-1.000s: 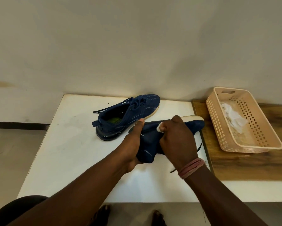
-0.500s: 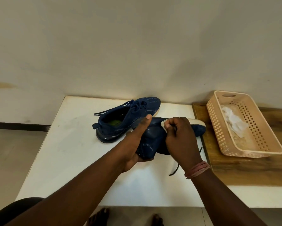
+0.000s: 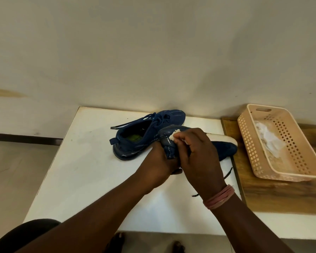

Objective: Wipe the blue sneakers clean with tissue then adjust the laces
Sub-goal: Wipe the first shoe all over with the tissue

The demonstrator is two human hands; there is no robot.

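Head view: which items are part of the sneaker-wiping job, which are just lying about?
In the job:
- blue mesh sneaker, held
- second blue mesh sneaker on the white table
- white crumpled tissue
- left hand
- right hand

Lying about:
- beige perforated plastic basket
- white tissues inside it

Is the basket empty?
No, white crumpled tissue lies inside the basket.

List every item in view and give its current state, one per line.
Held sneaker: on its side, gripped at the heel by the left hand.
Tissue: pinched in the right hand, pressed on the heel.
Other sneaker: upright on the white table, laces loose.
Basket: open, crumpled tissues inside.
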